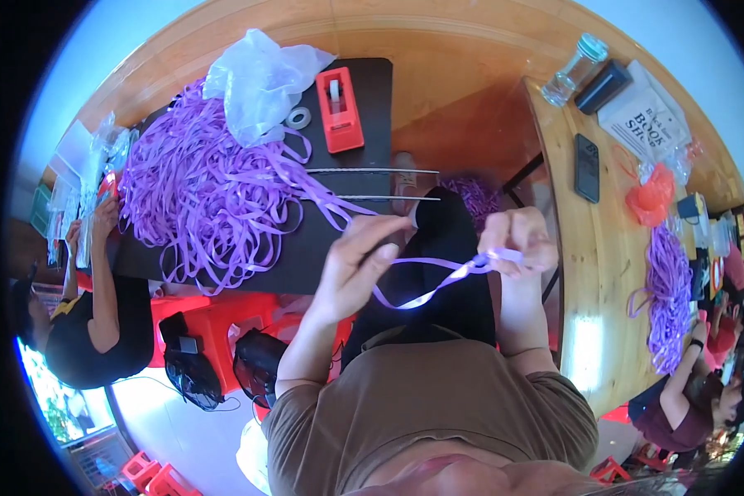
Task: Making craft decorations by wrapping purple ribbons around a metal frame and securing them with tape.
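Purple ribbon (429, 295) is looping sideways between your pinching right hand (518, 240), nearer its gathered part, and left hand (347, 269), grip unclear.

ribbons (198, 190) left of tape dispenser (345, 135) on left table (376, 103); phone (587, 168) on right table (612, 264)

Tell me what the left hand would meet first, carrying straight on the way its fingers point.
Straight on, the left hand would first come over the dark trousers in the picture; they seem lower, so it might pass above them. Depth is unclear.
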`<state>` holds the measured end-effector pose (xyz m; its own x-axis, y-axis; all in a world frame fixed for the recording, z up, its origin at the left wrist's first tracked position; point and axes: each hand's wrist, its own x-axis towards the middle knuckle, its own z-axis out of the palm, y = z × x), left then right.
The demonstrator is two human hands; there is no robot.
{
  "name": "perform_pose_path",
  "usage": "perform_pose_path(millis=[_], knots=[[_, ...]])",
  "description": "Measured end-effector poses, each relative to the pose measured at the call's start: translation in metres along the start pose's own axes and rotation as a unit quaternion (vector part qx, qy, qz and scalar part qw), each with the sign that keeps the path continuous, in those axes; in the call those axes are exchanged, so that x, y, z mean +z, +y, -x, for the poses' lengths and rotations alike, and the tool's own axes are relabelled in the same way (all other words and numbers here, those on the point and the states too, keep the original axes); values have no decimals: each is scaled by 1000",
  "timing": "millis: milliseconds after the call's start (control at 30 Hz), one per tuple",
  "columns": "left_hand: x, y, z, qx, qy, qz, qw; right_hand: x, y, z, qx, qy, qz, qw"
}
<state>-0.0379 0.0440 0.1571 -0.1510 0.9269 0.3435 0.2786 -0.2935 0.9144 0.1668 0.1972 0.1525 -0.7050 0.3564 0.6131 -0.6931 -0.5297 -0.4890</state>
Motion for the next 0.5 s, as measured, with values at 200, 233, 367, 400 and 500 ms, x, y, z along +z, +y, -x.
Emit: perform_pose_path(millis=[200, 233, 367, 400, 500], knots=[[61, 7, -14, -126, -139, 263, 946, -16, -5, 21, 51, 93, 18, 994], [69, 3, -15, -147, -104, 321, 930, -19, -8, 24, 57, 96, 29, 993], [76, 1, -22, -184, -116, 337, 916, -31, -19, 34, 75, 99, 77, 989], [78, -3, -22, -185, -119, 336, 916, -34, -19, 37, 74, 88, 89, 989], [83, -22, -19, -227, -140, 381, 885, -41, -25, 42, 89, 107, 161, 977]])
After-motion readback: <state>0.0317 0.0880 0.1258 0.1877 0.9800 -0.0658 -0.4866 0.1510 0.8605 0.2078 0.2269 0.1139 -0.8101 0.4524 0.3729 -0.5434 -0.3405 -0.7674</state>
